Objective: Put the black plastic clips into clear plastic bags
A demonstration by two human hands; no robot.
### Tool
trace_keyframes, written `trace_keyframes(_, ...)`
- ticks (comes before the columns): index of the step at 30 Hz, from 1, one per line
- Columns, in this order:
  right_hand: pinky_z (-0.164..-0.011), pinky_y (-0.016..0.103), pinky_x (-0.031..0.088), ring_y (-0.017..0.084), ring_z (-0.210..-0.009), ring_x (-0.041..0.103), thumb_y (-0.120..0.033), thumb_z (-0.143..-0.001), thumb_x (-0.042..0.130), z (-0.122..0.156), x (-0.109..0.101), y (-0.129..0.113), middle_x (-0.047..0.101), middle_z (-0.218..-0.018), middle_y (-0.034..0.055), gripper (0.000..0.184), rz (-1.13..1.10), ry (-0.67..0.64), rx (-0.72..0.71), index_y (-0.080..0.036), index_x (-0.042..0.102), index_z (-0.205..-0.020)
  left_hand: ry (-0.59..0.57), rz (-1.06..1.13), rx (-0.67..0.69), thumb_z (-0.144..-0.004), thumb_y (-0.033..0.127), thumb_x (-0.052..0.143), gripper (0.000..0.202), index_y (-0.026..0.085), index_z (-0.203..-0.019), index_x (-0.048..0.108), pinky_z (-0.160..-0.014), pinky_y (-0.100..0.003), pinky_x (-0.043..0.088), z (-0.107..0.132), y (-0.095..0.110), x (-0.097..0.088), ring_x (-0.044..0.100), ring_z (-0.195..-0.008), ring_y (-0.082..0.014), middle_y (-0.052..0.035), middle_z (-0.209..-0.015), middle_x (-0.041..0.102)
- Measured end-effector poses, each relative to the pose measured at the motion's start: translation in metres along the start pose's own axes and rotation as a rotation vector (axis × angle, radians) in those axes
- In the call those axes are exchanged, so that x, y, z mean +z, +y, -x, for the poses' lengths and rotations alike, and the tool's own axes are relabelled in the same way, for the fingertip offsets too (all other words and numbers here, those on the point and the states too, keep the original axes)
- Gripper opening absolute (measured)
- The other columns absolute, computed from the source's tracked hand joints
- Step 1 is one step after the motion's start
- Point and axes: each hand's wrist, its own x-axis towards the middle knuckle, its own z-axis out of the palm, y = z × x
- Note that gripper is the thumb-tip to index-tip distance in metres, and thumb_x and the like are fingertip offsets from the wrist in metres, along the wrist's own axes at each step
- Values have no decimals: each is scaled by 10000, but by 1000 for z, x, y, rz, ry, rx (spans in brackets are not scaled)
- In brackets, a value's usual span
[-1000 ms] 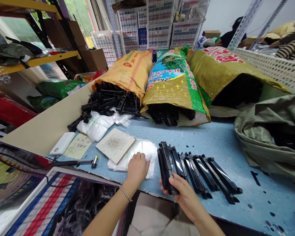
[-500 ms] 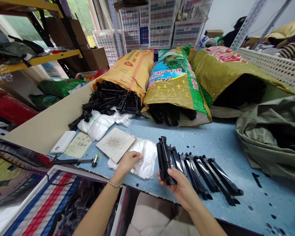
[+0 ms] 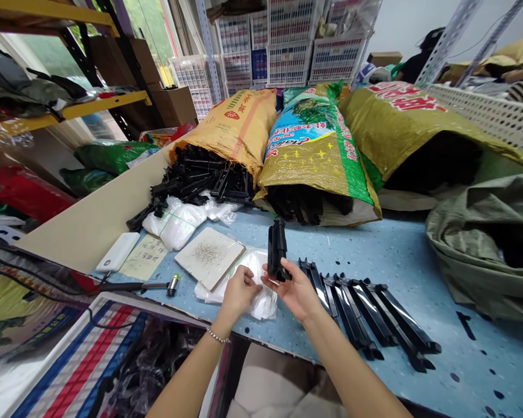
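My right hand [image 3: 294, 287] is closed around a black plastic part [image 3: 278, 249], a long channel-like piece held nearly upright over the table. Close to its left, my left hand [image 3: 240, 292] has thumb and fingers pinched at the thin clear plastic bags [image 3: 264, 305], which lie in a flat stack. Partly on that stack rests a white square tile [image 3: 209, 255] with brown specks. To the right of my right hand, several more long black parts [image 3: 366, 313] lie side by side at a slant on the blue table.
Sacks of black parts, one orange [image 3: 230, 128] and one green-gold [image 3: 314, 168], stand open at the back. A hammer [image 3: 157, 285], a white power bank [image 3: 118, 252] and a handwritten note [image 3: 143, 257] lie left. A grey-green sack [image 3: 483, 232] stands right.
My right hand has lifted the black part up and left, away from the row. My left hand has shifted slightly right over the plastic bags, and the hands are closer together.
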Motion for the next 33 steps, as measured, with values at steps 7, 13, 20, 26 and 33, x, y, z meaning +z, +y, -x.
trace_keyframes(7,-652,294,548,177,-695,671,-355,-692,748,-16,-6,12,739,-781,67,240,84,66,9,-155,679,-805,-10,60,50,-665,207,635,212,207,-732,434,-542,-214,397,5,12,-17,505,-560,-111,62,-626,508)
trace_keyframes(13,-671,277,540,164,-692,654,-373,-684,750,-20,-12,20,725,-763,74,282,139,113,-47,-129,686,-808,48,-638,327,-779,72,466,161,182,-697,550,-726,-336,465,21,23,-60,564,-840,-213,-86,-923,605)
trace_keyframes(20,-662,263,537,97,-539,543,-457,-802,595,42,-18,18,653,-676,34,404,-74,-195,248,-92,668,-960,17,-597,403,-815,51,405,469,188,-1242,541,-868,-340,504,13,0,-49,602,-980,-194,-103,-1184,569)
trace_keyframes(26,-603,190,525,44,-428,360,-478,-868,456,68,-44,38,530,-577,-15,504,-345,-275,584,-27,630,-1009,-55,-488,400,-774,41,416,618,184,-1374,405,-957,-381,479,12,-9,-56,551,-1142,-227,-142,-1363,432)
trace_keyframes(33,-525,165,464,35,-399,263,-555,-829,466,55,-45,42,457,-519,-54,516,-207,-288,621,-75,633,-917,-189,-480,543,-773,-30,326,760,216,-1479,188,-1076,-414,377,61,18,-40,344,-1358,-249,-144,-1488,292)
